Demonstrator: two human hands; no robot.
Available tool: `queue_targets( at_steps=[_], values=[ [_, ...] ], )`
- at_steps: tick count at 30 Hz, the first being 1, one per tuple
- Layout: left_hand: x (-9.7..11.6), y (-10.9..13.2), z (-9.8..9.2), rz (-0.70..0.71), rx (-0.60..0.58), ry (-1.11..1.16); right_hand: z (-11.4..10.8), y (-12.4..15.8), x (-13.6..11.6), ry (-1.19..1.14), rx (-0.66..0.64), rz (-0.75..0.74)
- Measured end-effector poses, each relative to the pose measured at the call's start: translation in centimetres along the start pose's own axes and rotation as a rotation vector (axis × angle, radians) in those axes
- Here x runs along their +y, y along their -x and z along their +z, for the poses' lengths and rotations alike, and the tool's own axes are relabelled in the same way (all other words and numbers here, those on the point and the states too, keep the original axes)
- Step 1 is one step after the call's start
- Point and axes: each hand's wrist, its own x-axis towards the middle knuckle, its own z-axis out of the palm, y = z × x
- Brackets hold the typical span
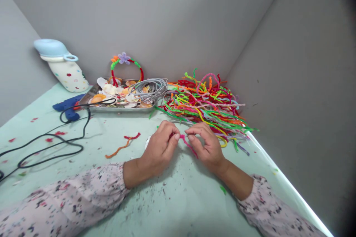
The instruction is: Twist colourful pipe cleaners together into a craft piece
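Observation:
Between my two hands runs a pink pipe cleaner [190, 146], its loose end slanting down to the right over the table. My left hand [162, 144] pinches it between thumb and fingertips. On the other side my right hand [206, 142] is closed at the fingertips around the pipe cleaner's other part; the exact grip is partly hidden. Left of my left hand lies a short twisted orange and red pipe cleaner [122, 146]. A big heap of coloured pipe cleaners [205, 103] spreads just beyond my right hand.
A metal tray [122, 109] of seashells stands at the back, with a coil of grey wire [152, 89] and a flowered pipe-cleaner headband [141, 72] on it. To its left are a blue glue gun [66, 104], its black cord [80, 139] and a white bottle [68, 76].

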Motion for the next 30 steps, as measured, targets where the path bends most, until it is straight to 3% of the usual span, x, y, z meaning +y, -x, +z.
queue_targets(
  at_steps=[12, 30],
  values=[
    [-0.12, 0.17, 0.09, 0.012, -0.025, 0.042, 0.39, -0.16, 0.61, 0.117, 0.042, -0.159],
    [-0.11, 0.24, 0.24, 0.027, -0.018, 0.025, -0.02, -0.33, 0.63, 0.099, 0.033, -0.158]
  ],
)
